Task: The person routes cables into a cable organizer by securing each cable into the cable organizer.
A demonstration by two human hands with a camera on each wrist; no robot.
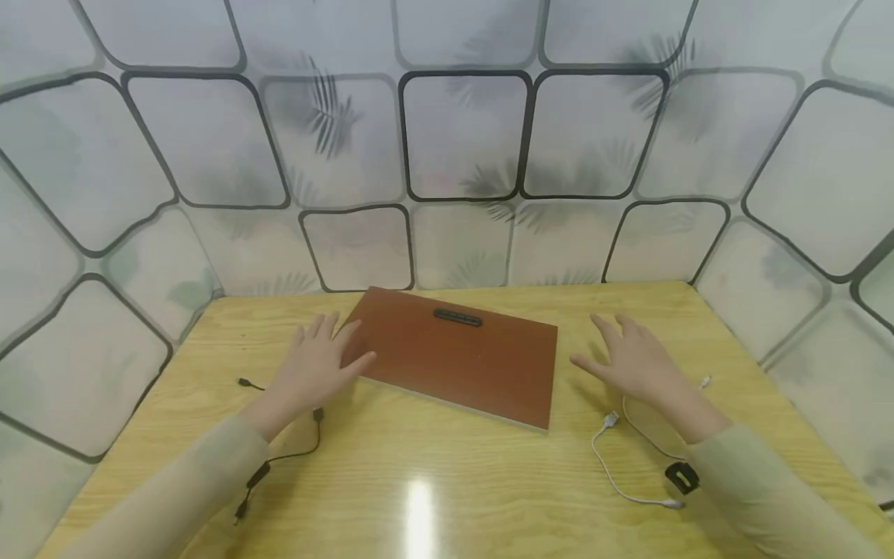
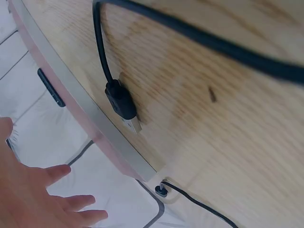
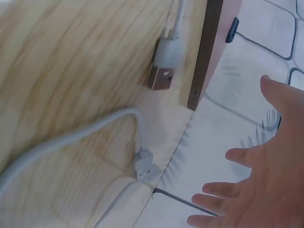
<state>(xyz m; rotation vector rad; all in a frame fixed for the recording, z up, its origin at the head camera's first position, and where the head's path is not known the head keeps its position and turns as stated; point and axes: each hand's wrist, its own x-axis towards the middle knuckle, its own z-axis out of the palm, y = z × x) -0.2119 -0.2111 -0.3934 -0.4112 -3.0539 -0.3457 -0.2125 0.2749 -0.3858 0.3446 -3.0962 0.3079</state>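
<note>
A reddish-brown flat board [image 1: 454, 365] with a pale edge lies slightly turned on the table. On its far part sits a small black bar [image 1: 457, 317]. My left hand [image 1: 317, 361], fingers spread, is at the board's left end and holds nothing; whether it touches the board I cannot tell. My right hand [image 1: 632, 361] is apart from the board on its right side, fingers spread and nothing in them. Below the left forearm lies a black USB cable [image 1: 300, 454], its metal plug [image 2: 132, 124] showing in the left wrist view. Near the right forearm lies a white USB cable [image 1: 606, 466].
A small black object [image 1: 682, 477] lies beside the right sleeve. The wooden table [image 1: 419, 450] meets a fabric backdrop [image 1: 461, 140] with a dark rounded-square pattern at the back and sides. In the right wrist view, a white USB plug [image 3: 164, 64] is close to the camera.
</note>
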